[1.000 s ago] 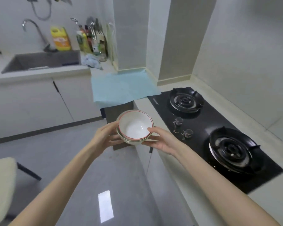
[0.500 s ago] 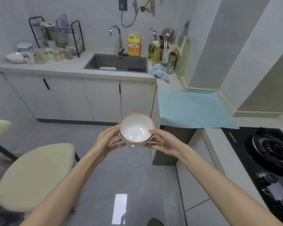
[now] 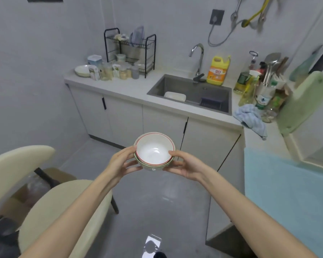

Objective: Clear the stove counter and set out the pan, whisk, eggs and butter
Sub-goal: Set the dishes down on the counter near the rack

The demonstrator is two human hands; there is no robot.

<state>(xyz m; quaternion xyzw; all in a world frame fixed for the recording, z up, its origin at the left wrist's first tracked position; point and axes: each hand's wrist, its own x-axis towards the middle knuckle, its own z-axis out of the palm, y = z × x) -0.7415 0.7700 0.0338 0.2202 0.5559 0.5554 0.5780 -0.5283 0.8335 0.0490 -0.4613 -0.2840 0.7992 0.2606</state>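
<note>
Two stacked bowls (image 3: 154, 151), a white one with a red rim nested in a greenish one, are held in mid-air over the grey floor. My left hand (image 3: 122, 162) grips the stack's left side and my right hand (image 3: 185, 164) grips its right side, thumbs near the rim and fingers curled underneath. No pan, whisk, eggs, butter or stove is in view.
Ahead runs a white counter (image 3: 131, 88) with a steel sink (image 3: 192, 94), a faucet, a yellow detergent bottle (image 3: 217, 71), a black dish rack (image 3: 131, 51) and several jars. A blue rag (image 3: 250, 118), bottles and a green cutting board (image 3: 302, 103) sit right. A blue mat (image 3: 287, 192) covers the right counter. Cream chairs (image 3: 45, 211) stand lower left.
The view has swung left, away from the stove and toward the sink counter. The bowls stay held between both hands, and the stove has left the frame.
</note>
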